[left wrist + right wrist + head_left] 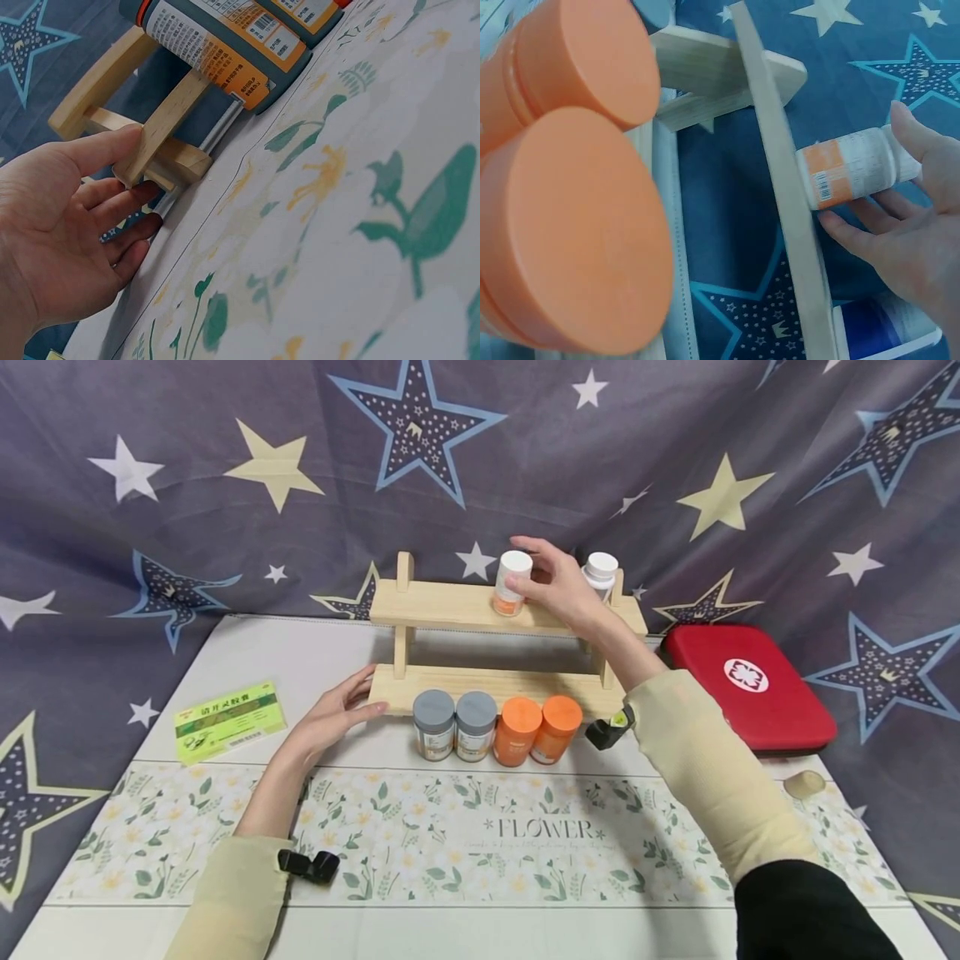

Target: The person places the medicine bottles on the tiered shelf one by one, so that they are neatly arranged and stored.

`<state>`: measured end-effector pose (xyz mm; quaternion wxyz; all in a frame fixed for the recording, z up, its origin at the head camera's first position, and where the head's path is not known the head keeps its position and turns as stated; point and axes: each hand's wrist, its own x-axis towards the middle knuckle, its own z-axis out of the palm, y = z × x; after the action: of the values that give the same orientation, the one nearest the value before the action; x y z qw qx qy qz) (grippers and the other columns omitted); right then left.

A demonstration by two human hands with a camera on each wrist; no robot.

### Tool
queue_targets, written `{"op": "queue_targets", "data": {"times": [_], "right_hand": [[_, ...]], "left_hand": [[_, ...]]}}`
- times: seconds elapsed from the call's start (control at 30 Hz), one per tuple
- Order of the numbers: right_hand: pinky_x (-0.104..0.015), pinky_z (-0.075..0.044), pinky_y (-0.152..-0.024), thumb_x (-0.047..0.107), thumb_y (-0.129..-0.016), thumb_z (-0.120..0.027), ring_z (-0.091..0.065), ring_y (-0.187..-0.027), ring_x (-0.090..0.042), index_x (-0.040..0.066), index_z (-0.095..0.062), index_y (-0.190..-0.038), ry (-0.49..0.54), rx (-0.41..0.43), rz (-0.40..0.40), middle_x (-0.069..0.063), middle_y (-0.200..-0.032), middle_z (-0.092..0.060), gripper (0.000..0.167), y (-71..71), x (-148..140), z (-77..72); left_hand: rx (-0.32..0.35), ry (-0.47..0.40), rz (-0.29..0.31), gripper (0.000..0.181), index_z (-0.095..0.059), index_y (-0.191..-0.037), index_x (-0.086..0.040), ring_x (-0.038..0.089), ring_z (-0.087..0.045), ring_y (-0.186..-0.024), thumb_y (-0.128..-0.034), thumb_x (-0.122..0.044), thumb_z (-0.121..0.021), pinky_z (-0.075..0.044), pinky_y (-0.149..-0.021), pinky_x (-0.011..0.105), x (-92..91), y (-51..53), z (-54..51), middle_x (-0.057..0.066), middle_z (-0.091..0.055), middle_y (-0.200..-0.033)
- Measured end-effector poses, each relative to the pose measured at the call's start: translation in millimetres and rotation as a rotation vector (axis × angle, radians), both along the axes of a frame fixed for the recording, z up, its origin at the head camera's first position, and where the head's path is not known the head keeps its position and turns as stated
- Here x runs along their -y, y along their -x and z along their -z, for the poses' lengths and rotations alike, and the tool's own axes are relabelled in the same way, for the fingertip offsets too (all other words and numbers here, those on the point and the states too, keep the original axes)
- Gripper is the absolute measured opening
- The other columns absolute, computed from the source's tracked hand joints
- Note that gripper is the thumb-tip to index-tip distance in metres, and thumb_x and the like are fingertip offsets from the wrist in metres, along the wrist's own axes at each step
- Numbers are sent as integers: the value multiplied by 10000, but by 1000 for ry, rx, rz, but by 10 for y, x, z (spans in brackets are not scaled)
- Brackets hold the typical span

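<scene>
A two-tier wooden shelf [442, 599] stands in the middle of the table. On its upper board, a white pill bottle [512, 578] with an orange lower label stands upright. My right hand [561, 583] holds this bottle, thumb on one side and fingers on the other. Another white-capped bottle [601, 573] stands farther right on that board, partly behind the hand; its label shows blue in the right wrist view. My left hand [79, 217] grips the left end of the lower board [161, 127], thumb on top and fingers beneath.
Two grey-lidded jars [434, 724] and two orange bottles [518, 732] stand in a row along the shelf's front. A green medicine box [229, 722] lies at left. At right are a red first-aid case [750, 689] and a small beige cylinder [804, 784]. A star-patterned curtain hangs behind.
</scene>
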<state>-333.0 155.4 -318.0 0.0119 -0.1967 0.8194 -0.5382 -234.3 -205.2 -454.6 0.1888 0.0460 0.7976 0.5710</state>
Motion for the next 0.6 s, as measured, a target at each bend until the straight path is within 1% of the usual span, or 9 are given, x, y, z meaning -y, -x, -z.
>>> {"op": "queue_targets", "data": {"times": [0.07, 0.13, 0.23, 0.33, 0.4, 0.47, 0.53, 0.6], "right_hand": [[-280, -526, -1016, 114, -974, -703, -615, -1281, -242, 117, -431, -1562, 29, -4, -7, -174, -1466, -587, 648, -42, -12, -29], [-358, -520, -1078, 95, -967, -706, -589, -1346, -271, 110, -414, -1569, 61, -16, -17, -180, -1512, -548, 670, -99, -32, -70], [-466, -435, -1188, 82, -964, -705, -519, -1435, -300, 99, -414, -1566, 97, -61, -22, -182, -1573, -483, 669, -206, -74, -134], [-520, -388, -1219, 81, -966, -702, -465, -1481, -313, 107, -418, -1563, 140, -93, -18, -174, -1594, -456, 662, -345, -139, -166], [-509, -405, -1209, 69, -966, -695, -466, -1479, -321, 105, -430, -1554, 176, -112, -11, -163, -1585, -471, 646, -446, -186, -148], [-478, -429, -1196, 56, -966, -690, -494, -1459, -300, 98, -450, -1540, 202, -130, 2, -144, -1559, -510, 624, -553, -237, -98], [-400, -463, -1170, 38, -961, -689, -548, -1412, -271, 76, -485, -1512, 233, -148, 18, -131, -1507, -568, 588, -658, -295, -15], [-322, -500, -1116, 23, -953, -694, -605, -1347, -225, 67, -523, -1479, 272, -154, 39, -121, -1444, -623, 555, -761, -355, 87]], "left_hand": [[2, -1, -2, 951, -95, -1677, -223, 363, -228, -1589, -974, -404, -710, -248, -1276, 572, 2, 1, 7, 126, -287, -1697], [3, -1, -3, 954, -96, -1677, -226, 363, -231, -1589, -972, -407, -713, -252, -1275, 571, 2, 3, 12, 125, -289, -1696], [-1, 3, -2, 952, -97, -1677, -230, 366, -233, -1587, -972, -407, -712, -247, -1276, 574, 4, 7, 19, 127, -293, -1694], [-3, 2, -1, 947, -100, -1677, -230, 369, -231, -1587, -974, -403, -711, -243, -1277, 577, 7, 10, 21, 127, -296, -1693], [-4, 2, -1, 947, -102, -1677, -233, 368, -231, -1587, -973, -407, -712, -246, -1275, 578, 11, 11, 24, 123, -298, -1693], [-4, 2, -1, 946, -106, -1676, -236, 364, -230, -1588, -972, -409, -713, -247, -1275, 576, 14, 10, 28, 119, -299, -1693], [-6, 5, -1, 946, -108, -1676, -240, 363, -228, -1590, -970, -413, -713, -245, -1276, 576, 14, 11, 31, 117, -301, -1693], [-6, 9, -1, 946, -107, -1676, -242, 364, -224, -1591, -970, -417, -713, -239, -1278, 578, 11, 12, 32, 118, -300, -1693]]}}
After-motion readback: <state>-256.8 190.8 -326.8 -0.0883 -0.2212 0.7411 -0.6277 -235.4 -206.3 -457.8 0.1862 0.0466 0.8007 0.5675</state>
